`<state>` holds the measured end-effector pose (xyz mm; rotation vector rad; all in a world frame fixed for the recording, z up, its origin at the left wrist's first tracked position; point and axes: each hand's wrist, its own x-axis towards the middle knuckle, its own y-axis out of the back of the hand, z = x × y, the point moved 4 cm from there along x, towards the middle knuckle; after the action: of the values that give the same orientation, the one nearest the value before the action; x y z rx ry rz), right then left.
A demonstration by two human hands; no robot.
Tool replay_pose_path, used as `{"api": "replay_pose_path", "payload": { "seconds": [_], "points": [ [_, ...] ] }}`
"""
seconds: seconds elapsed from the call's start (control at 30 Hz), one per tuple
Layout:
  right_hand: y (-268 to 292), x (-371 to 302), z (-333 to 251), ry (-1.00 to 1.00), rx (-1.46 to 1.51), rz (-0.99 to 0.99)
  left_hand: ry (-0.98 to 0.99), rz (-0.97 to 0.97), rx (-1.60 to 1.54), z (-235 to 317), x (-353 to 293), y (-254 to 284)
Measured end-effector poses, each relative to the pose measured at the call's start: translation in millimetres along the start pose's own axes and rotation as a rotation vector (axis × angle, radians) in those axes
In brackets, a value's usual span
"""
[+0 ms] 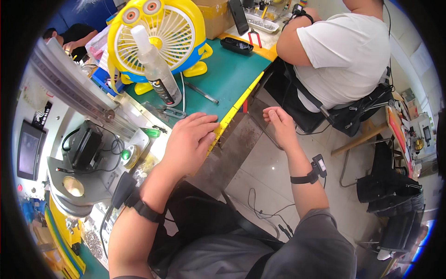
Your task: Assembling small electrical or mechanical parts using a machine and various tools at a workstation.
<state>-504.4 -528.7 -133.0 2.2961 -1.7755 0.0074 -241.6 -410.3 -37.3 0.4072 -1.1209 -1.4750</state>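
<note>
My left hand (pixel 191 139) lies at the edge of a green work mat (pixel 232 69), fingers stretched out and close together, palm down. No object shows under it. Just beyond its fingertips are a metal clip-like tool (pixel 173 112) and a dark pen (pixel 201 93). My right hand (pixel 281 124) hangs in the air past the yellow ruler-like strip (pixel 241 98) on the table's edge, above the floor. Its fingers are curled in against the thumb. Whatever they may hold is hidden. Both wrists wear black straps with small devices.
A yellow cartoon-shaped fan (pixel 160 42) and a clear spray bottle (pixel 160 74) stand on the mat. A black case (pixel 237 45) and red-handled pliers (pixel 254 39) lie farther back. A seated person in white (pixel 346 56) is at right. Left stands a machine with a screen (pixel 30 151). Cables (pixel 265 214) trail across the floor.
</note>
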Motion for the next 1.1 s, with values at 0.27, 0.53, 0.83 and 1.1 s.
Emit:
{"api": "replay_pose_path", "payload": {
  "seconds": [0.27,0.53,0.83,1.1],
  "points": [
    [-32,-27,-82,0.069,0.041,-0.067,0.051,-0.072,-0.041,58,-79,85],
    [-81,-63,-130,0.242,-0.140,-0.216,0.271,-0.045,-0.043,87,-256,138],
    [-161,-115,-210,0.406,-0.089,-0.452,0.512,0.402,0.002,74,-410,173],
    [-334,-235,-275,0.853,-0.087,-1.211,1.006,0.910,0.000,48,-527,191]
  ]
}}
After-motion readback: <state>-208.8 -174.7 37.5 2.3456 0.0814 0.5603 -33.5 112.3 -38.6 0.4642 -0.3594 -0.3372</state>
